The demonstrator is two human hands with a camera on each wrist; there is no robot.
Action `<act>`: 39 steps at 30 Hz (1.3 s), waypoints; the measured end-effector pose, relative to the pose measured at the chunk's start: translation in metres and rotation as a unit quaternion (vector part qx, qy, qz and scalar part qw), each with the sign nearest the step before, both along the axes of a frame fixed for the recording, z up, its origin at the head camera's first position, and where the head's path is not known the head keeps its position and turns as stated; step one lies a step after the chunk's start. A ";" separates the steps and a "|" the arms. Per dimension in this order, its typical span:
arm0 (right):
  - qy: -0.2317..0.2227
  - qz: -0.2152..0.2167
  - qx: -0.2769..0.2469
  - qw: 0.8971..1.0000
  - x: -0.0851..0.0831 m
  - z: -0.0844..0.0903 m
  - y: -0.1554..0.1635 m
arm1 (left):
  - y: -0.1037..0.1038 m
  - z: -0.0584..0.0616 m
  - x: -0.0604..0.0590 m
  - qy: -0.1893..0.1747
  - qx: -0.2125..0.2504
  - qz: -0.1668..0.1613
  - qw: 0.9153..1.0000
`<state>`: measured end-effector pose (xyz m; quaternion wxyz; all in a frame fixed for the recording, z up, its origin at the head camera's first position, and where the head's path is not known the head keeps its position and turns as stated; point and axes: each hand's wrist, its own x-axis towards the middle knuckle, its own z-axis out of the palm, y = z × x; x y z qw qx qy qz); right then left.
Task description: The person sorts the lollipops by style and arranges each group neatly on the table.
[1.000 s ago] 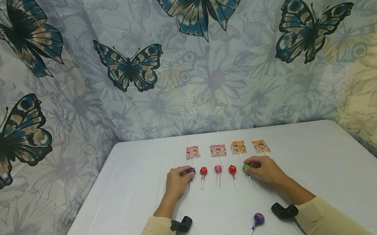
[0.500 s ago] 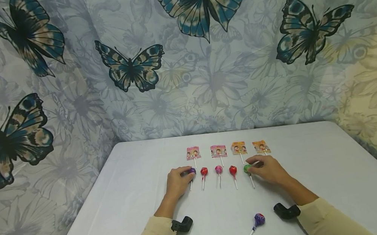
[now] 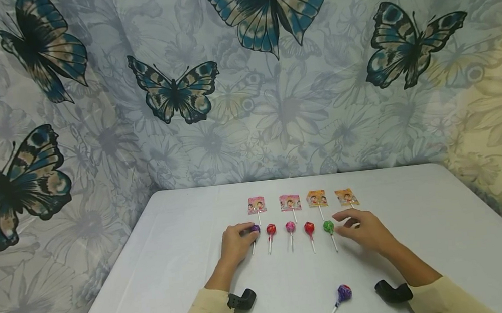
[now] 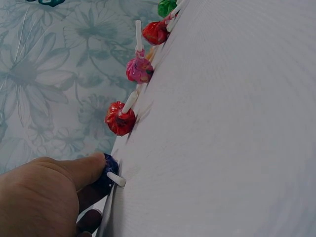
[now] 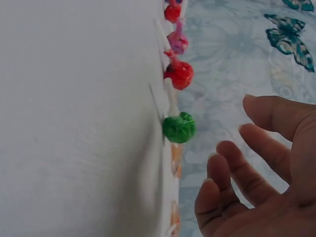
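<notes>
At the left end of a row of lollipops, my left hand (image 3: 236, 242) pinches the wrapped head of a purple lollipop (image 4: 109, 168) between thumb and finger; its white stick points toward me. My right hand (image 3: 364, 228) is just right of the green lollipop (image 3: 328, 226), apart from it, with fingers loosely bent and holding nothing. In the right wrist view the gap to the green lollipop (image 5: 179, 127) shows plainly. Between the hands lie a red lollipop (image 3: 271, 229), a pink lollipop (image 3: 290, 227) and another red lollipop (image 3: 309, 227).
Behind the row lie flat-wrapped lollipops, pink (image 3: 256, 205) and orange (image 3: 317, 199), sticks toward me. Another purple lollipop (image 3: 344, 293) lies nearer me, between the forearms. Everything rests on a white table (image 3: 154, 286) against a butterfly-patterned backdrop (image 3: 272, 99).
My right hand has let go of the green lollipop and moved slightly right, its fingers spreading. My left hand stays on the purple lollipop.
</notes>
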<state>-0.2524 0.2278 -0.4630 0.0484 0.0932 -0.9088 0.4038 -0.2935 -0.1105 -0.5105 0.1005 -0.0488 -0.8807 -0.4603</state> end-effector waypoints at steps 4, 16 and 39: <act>0.019 0.006 0.001 1.000 0.009 0.007 0.001 | 0.000 -0.001 -0.001 0.003 -0.005 0.000 1.000; 0.020 0.033 -0.011 0.999 0.040 0.020 -0.004 | 0.000 -0.001 0.000 0.003 -0.007 0.004 1.000; -0.112 0.274 -0.077 0.952 0.056 -0.004 0.004 | -0.001 -0.002 -0.001 -0.002 -0.009 0.000 1.000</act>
